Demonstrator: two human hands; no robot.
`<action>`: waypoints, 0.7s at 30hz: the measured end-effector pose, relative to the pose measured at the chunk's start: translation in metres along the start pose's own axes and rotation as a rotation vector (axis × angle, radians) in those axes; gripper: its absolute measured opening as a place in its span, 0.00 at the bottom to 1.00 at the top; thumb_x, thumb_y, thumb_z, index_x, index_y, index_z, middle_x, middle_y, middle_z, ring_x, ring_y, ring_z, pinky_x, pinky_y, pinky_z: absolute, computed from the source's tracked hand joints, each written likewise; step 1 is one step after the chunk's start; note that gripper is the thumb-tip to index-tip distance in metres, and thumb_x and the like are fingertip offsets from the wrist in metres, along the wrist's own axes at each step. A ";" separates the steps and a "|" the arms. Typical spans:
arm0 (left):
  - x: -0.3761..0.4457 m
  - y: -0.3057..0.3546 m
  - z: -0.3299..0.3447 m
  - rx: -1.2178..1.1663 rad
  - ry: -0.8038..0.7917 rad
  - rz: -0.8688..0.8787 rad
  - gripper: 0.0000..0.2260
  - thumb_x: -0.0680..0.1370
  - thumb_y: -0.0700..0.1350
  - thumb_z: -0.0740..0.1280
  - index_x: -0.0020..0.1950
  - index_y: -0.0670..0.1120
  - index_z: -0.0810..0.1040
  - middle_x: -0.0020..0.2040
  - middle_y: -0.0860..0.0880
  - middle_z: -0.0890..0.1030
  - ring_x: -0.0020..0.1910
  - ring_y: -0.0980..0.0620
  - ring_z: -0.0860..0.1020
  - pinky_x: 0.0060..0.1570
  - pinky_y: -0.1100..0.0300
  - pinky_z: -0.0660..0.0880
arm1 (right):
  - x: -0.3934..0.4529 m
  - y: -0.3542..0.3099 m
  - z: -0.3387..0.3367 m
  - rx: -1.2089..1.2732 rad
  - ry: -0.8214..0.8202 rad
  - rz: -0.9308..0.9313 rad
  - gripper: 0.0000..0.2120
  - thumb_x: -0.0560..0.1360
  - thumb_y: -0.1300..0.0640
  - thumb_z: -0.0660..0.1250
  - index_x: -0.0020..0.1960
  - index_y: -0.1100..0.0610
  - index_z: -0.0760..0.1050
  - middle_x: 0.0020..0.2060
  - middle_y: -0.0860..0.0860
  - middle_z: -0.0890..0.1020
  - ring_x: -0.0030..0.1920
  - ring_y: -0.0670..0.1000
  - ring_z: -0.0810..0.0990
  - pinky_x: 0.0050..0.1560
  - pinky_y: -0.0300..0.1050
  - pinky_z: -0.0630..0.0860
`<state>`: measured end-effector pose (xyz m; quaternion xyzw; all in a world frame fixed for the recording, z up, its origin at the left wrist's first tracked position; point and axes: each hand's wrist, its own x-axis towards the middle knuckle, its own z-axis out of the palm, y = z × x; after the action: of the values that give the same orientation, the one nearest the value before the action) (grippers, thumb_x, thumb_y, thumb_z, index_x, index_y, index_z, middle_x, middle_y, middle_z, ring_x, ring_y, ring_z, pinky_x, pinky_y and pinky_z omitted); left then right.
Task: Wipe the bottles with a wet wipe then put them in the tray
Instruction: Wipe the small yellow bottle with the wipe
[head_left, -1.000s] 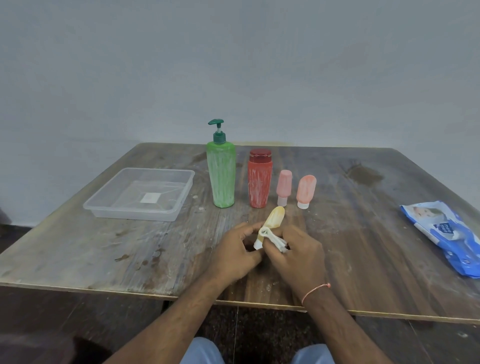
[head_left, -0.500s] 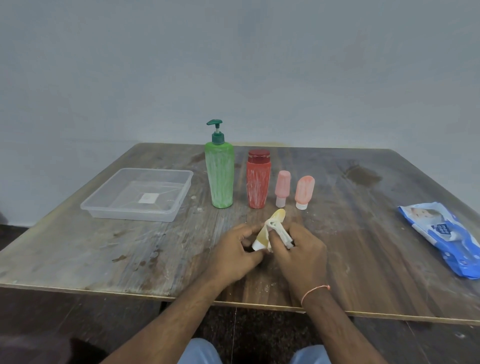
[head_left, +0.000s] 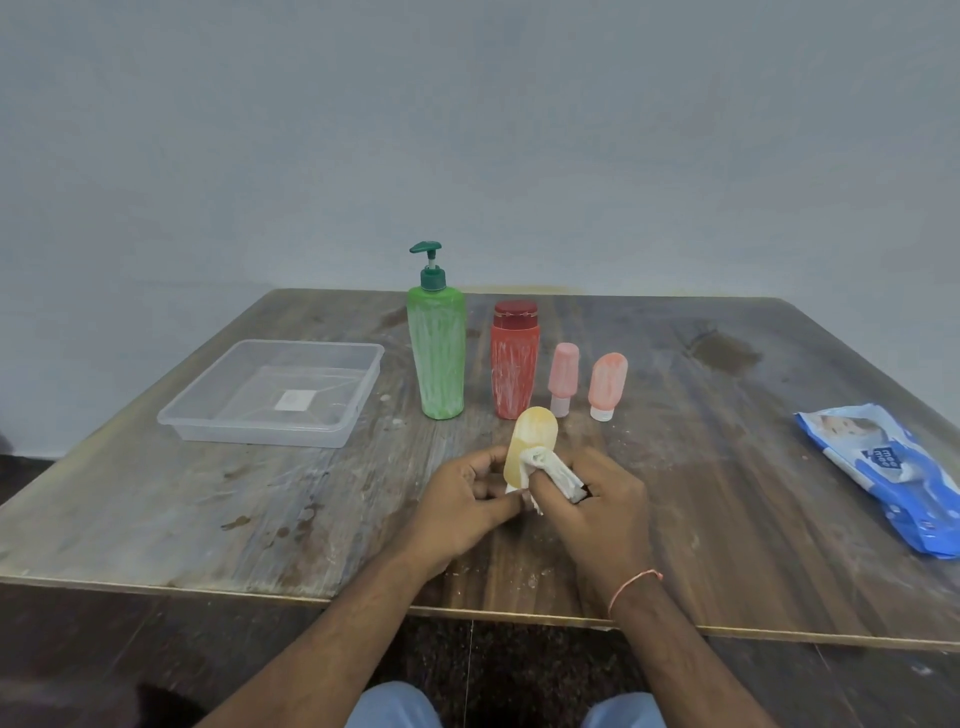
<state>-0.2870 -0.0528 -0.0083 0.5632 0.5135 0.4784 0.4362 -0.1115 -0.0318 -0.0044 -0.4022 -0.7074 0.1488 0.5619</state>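
Toward the left edge of the table (head_left: 156, 519), a clear plastic tray (head_left: 218, 415) is sitting with a small white label showing through its floor. Just beside its right wall, a tall green pump bottle (head_left: 436, 358) is standing upright, streaked with white smears, and next to that a red bottle (head_left: 514, 364) with a darker red cap is standing, smeared the same way. Two small pink bottles are standing cap-down to the right of it: the first pink bottle (head_left: 563, 376) slimmer, the second pink bottle (head_left: 605, 384) a little broader and leaning slightly.

Nearer the front edge, at the middle, the person is holding a small yellow bottle (head_left: 532, 441) upright above the table. The left hand (head_left: 467, 509) is gripping its lower end, fingers (head_left: 483, 462) curled round it (the cap is mostly hidden behind them). The right hand (head_left: 602, 509) is pinching a bunched white wet wipe (head_left: 550, 470) and pressing it against the bottle's lower right side, fingers curled round the wipe. A thin pink thread bracelet (head_left: 631, 584) is circling the right wrist.

Well apart, by the right edge, a blue wipes packet (head_left: 893, 483) is lying flat. Pale blue trouser knees (head_left: 395, 706) are showing below the front edge.
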 end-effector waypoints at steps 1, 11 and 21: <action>0.000 0.001 0.000 -0.012 -0.011 -0.003 0.20 0.78 0.39 0.77 0.69 0.53 0.82 0.55 0.48 0.89 0.54 0.44 0.87 0.64 0.41 0.81 | 0.000 0.002 0.000 -0.005 0.026 0.034 0.25 0.74 0.60 0.79 0.34 0.36 0.70 0.32 0.36 0.76 0.32 0.42 0.75 0.34 0.30 0.66; -0.002 0.001 -0.001 -0.091 -0.028 -0.001 0.20 0.79 0.40 0.76 0.70 0.51 0.81 0.55 0.46 0.89 0.55 0.47 0.87 0.61 0.49 0.82 | 0.001 0.015 -0.001 -0.013 0.074 0.242 0.10 0.74 0.50 0.78 0.37 0.50 0.82 0.31 0.47 0.81 0.34 0.50 0.80 0.34 0.54 0.77; -0.001 -0.003 -0.002 0.011 -0.054 0.004 0.20 0.80 0.42 0.76 0.70 0.57 0.80 0.52 0.48 0.89 0.50 0.44 0.86 0.56 0.48 0.83 | 0.007 0.017 -0.002 0.066 0.086 0.387 0.09 0.75 0.51 0.77 0.37 0.44 0.82 0.34 0.46 0.83 0.36 0.49 0.82 0.36 0.54 0.81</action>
<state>-0.2895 -0.0530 -0.0109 0.5795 0.5031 0.4611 0.4455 -0.1032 -0.0163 -0.0104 -0.5180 -0.5868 0.2600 0.5655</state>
